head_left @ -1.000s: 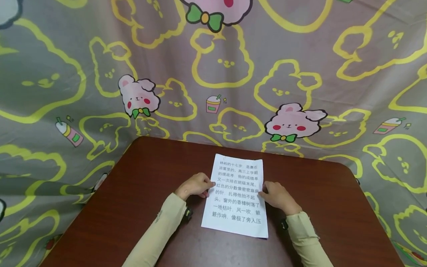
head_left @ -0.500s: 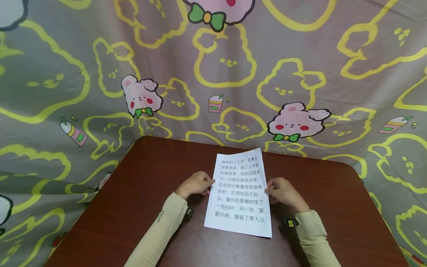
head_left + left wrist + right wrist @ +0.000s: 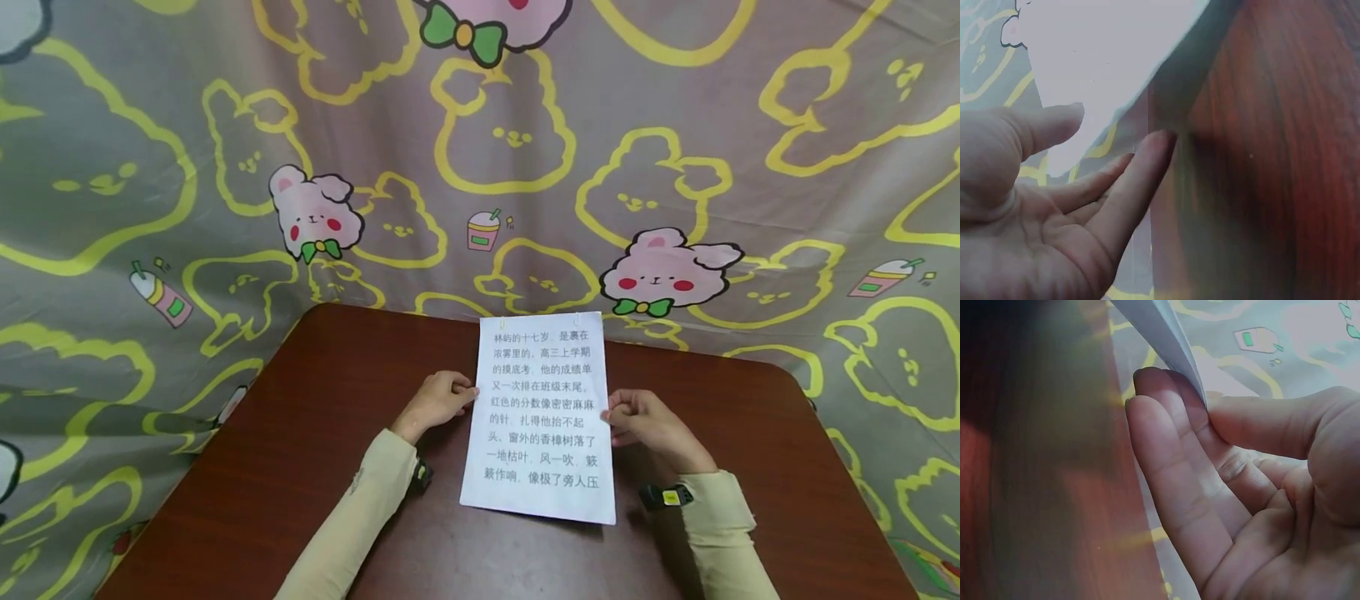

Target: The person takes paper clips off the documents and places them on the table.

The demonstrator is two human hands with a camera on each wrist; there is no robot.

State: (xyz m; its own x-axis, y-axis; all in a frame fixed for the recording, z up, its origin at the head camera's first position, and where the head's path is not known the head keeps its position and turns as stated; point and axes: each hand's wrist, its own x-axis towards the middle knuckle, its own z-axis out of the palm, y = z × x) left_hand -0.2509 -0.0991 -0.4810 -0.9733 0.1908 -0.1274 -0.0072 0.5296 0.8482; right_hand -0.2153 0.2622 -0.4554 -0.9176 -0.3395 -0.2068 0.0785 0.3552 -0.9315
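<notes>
A white stack of paper [image 3: 540,417] printed with large Chinese characters is held upright-leaning over the table, in the head view's middle. Small clip-like marks [image 3: 576,319] show along its top edge. My left hand [image 3: 437,403] is at its left edge; in the left wrist view the thumb [image 3: 1060,125] lies over the paper, other fingers reach beyond the edge, and the index finger is hidden. My right hand [image 3: 652,427] pinches the right edge between thumb and fingers, as the right wrist view shows, with the remaining fingers loosely bent below.
A dark reddish-brown table [image 3: 360,350] with rounded far corners lies under the hands. Behind it and at both sides hangs a grey curtain [image 3: 405,108] with yellow outlines and pink rabbit heads. A dark camera strap [image 3: 666,497] sits at the right wrist.
The paper's top edge has risen and moved away, and its skewed top right corner has levelled out. Both hands have shifted slightly farther forward; the right one has also gone rightward.
</notes>
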